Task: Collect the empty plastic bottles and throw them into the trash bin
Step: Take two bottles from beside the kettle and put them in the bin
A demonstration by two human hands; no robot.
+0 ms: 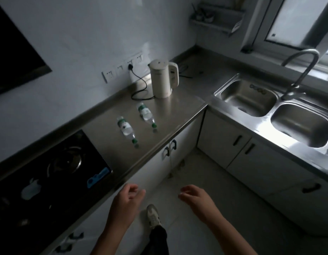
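Observation:
Two clear plastic bottles with green labels and green caps lie on their sides on the steel countertop [170, 115]. The left bottle [126, 130] is nearer the stove; the right bottle [146, 115] lies closer to the kettle. Both point their caps toward the counter's front edge. My left hand [127, 203] hovers below the counter edge, fingers loosely curled and apart, holding nothing. My right hand [197, 200] is beside it over the floor, also empty with fingers apart. Both hands are well short of the bottles. No trash bin is in view.
A white electric kettle [163, 78] with a black cord stands behind the bottles. A black gas stove [54, 173] fills the counter's left. A double steel sink [273, 111] with a tall faucet [303, 70] sits at right. White cabinets line the tiled floor; my shoe [153, 215] shows below.

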